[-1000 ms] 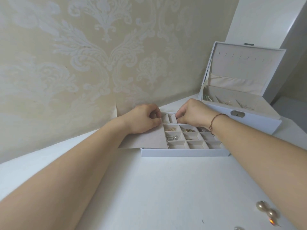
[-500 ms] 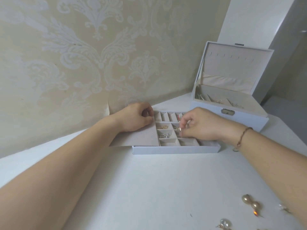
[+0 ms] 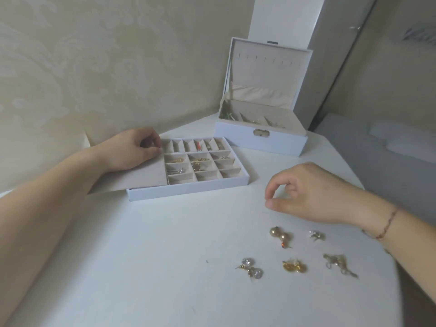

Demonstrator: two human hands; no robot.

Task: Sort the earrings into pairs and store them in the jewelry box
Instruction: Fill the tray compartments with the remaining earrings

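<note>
A white compartment tray (image 3: pixel 188 191) lies on the table with several earrings in its cells, among them a red one (image 3: pixel 199 145) in the back row. My left hand (image 3: pixel 134 151) rests on the tray's beige cover flap (image 3: pixel 144 177), fingers curled at the tray's back left corner. My right hand (image 3: pixel 306 192) hovers over the table right of the tray, thumb and forefinger curved with a gap, holding nothing. Loose earrings lie nearer: a gold pearl pair (image 3: pixel 280 234), a crystal stud (image 3: pixel 316 234), a crystal pair (image 3: pixel 251 267), a gold pair (image 3: pixel 295 266) and a pale gold dangly pair (image 3: pixel 339 264).
The white jewelry box (image 3: pixel 259 142) stands open behind the tray at the back right, lid upright, with some pieces inside. A patterned wall runs along the left and back. The white table's edge (image 3: pixel 349 175) curves off at the right.
My right hand has left the tray and moved toward me and to the right, over the table. The view has tilted down, so the loose earrings show. My left hand stays at the tray.
</note>
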